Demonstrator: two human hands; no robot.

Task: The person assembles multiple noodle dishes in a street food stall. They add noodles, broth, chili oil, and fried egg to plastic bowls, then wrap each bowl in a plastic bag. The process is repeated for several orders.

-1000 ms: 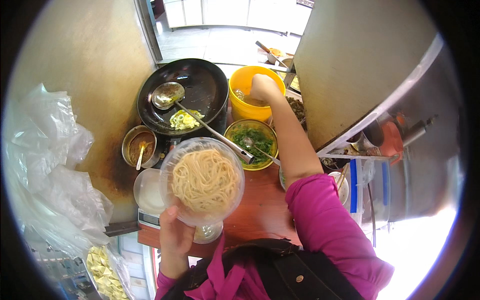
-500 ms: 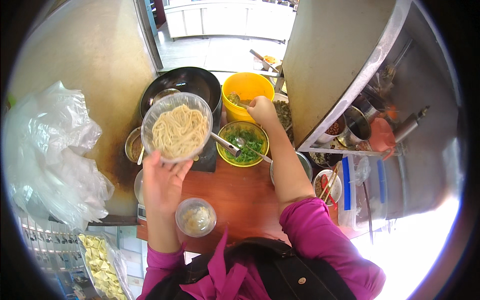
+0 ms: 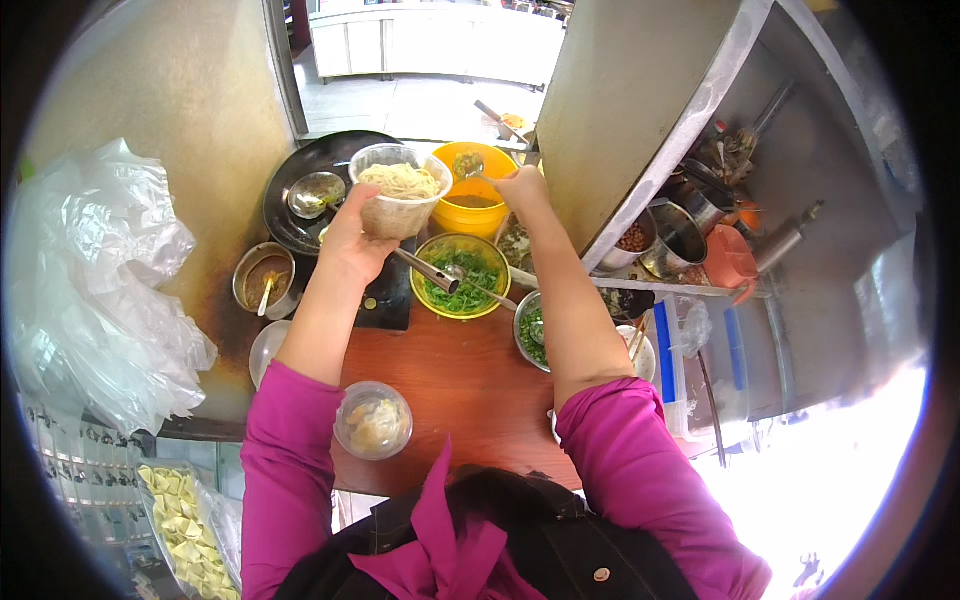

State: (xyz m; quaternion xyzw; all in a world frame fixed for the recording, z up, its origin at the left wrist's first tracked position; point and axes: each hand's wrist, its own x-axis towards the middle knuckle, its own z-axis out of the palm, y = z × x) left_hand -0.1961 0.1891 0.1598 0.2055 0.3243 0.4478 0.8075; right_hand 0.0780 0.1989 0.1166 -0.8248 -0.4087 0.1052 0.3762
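Observation:
My left hand [image 3: 358, 238] is closed around a clear plastic tub [image 3: 395, 216] of pale noodles [image 3: 402, 180], held up over the wok's right edge and beside the yellow bucket. My right hand [image 3: 522, 188] grips the handle of a spoon [image 3: 468, 166] loaded with a chopped yellow-green topping. The spoon's bowl is raised above the yellow bucket [image 3: 468, 220], which has a brownish content low inside it. Below the bucket sits a yellow-rimmed bowl [image 3: 420, 292] of chopped greens with a spoon in it.
A black wok [image 3: 283, 215] holds a ladle [image 3: 316, 194]. Left of it stands a pot [image 3: 240, 275] of brown sauce. A lidded tub [image 3: 373, 420] is on the wooden table [image 3: 450, 390]. Plastic bags [image 3: 110, 280] hang left; a metal shelf [image 3: 660, 190] with pots stands right.
The noodle tub has moved away from me and to the right, closer to the bucket, and is tipped less toward me. The loaded spoon has risen out of the bucket.

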